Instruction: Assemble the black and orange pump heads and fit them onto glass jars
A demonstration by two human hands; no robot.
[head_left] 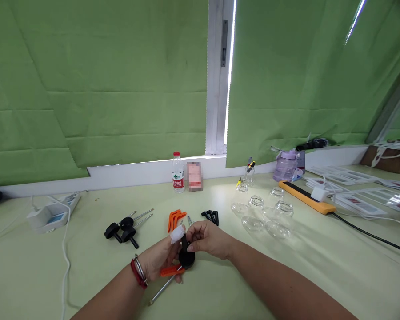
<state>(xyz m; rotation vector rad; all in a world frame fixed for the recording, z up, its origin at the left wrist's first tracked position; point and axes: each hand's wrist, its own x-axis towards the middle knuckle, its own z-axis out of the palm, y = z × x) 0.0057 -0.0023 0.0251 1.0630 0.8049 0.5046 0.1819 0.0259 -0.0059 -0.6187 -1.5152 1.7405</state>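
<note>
My left hand (165, 258), with a white wrapping on one digit, is closed around a black round lid (187, 258) fitted with a long metal rod (163, 289). The rod slants down toward the lower left. An orange lever (172, 270) lies against the lid, by my left fingers. My right hand (210, 239) pinches at the black upright part on top of the lid; its fingertips hide whatever small piece may be there. Just beyond those fingers a thin metal tip (190, 219) shows. Orange bent levers (175, 218) and black bent levers (210, 217) lie behind the hands.
Three black lids with rods (126, 226) rest at left, beside a white cable and power strip (58, 213). Several clear glass jars (255, 213) stand at right, near an orange power strip (306, 198). Farther back are a water bottle (178, 175) and a purple jug (285, 166).
</note>
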